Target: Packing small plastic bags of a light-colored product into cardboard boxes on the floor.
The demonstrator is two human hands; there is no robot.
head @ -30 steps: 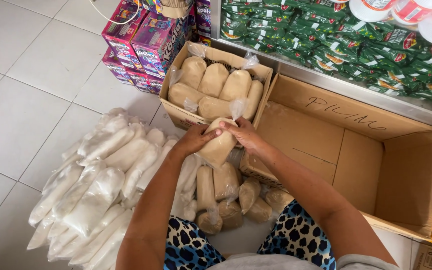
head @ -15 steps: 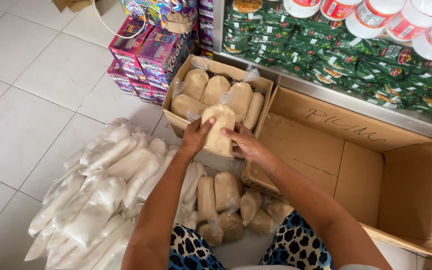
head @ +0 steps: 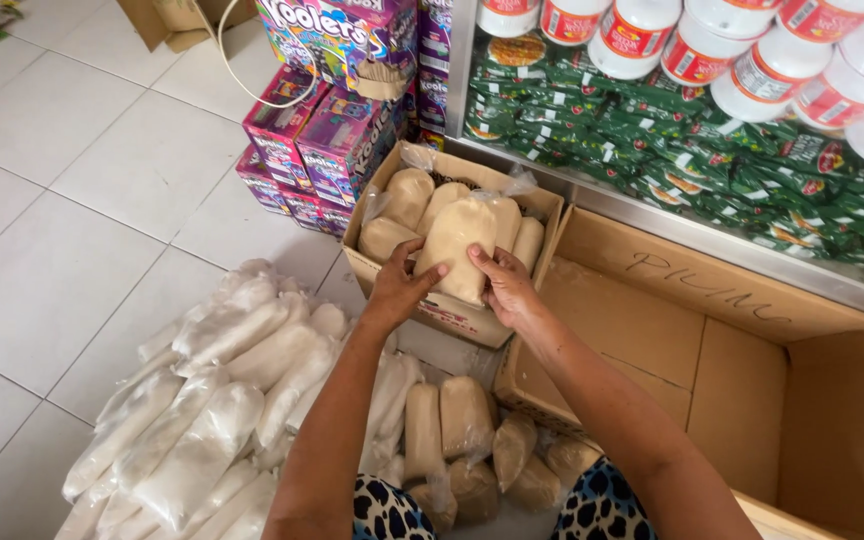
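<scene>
Both my hands hold one clear plastic bag of tan brown sugar (head: 457, 248) over a small cardboard box (head: 444, 312). My left hand (head: 399, 288) grips its lower left side. Its right edge is under the fingers of my right hand (head: 505, 286). The box holds several similar tan bags (head: 407, 196), packed upright side by side. The held bag rests on top of them near the box's front.
Several tan bags (head: 464, 415) lie on the tiled floor by my knees, next to a heap of white sugar bags (head: 214, 390). A large open cardboard box (head: 712, 360) sits at right. Purple cartons (head: 327, 130) are stacked behind. A shelf holds green packets (head: 672, 150) and white jars (head: 752, 50).
My hands lifted the tan bag from near the floor pile forward and up, bringing it over the small box onto the packed bags.
</scene>
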